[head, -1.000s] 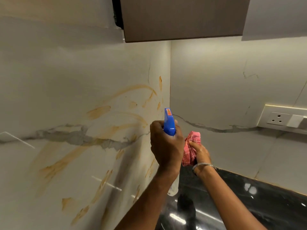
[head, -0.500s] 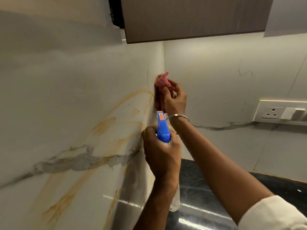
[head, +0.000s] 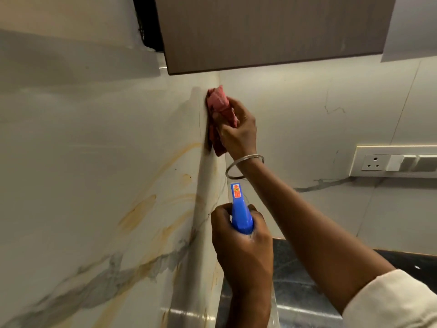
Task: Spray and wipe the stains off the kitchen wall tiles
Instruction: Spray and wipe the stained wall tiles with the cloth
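Observation:
My right hand point(head: 236, 131) presses a bunched pink cloth point(head: 218, 101) against the left wall tile point(head: 82, 150), close to the inside corner and just under the cabinet. A wet smear runs down the tile below the cloth. Yellow-orange stains point(head: 139, 214) streak the left tile lower down. My left hand point(head: 243, 252) is wrapped around the neck of a spray bottle with a blue head point(head: 240, 211), held below the right wrist with its nozzle pointing up toward the corner. The bottle's body is mostly hidden by the hand and arm.
A brown wall cabinet point(head: 272, 31) hangs directly above the cloth. A switch and socket plate point(head: 392, 162) sits on the right wall point(head: 307, 114). The dark glossy countertop point(head: 307, 292) lies below, in the corner.
My right hand has carried the cloth up from beside the bottle to the top of the corner and wiped there. The stain near the corner is gone, leaving a wet streak. The bottle stayed low.

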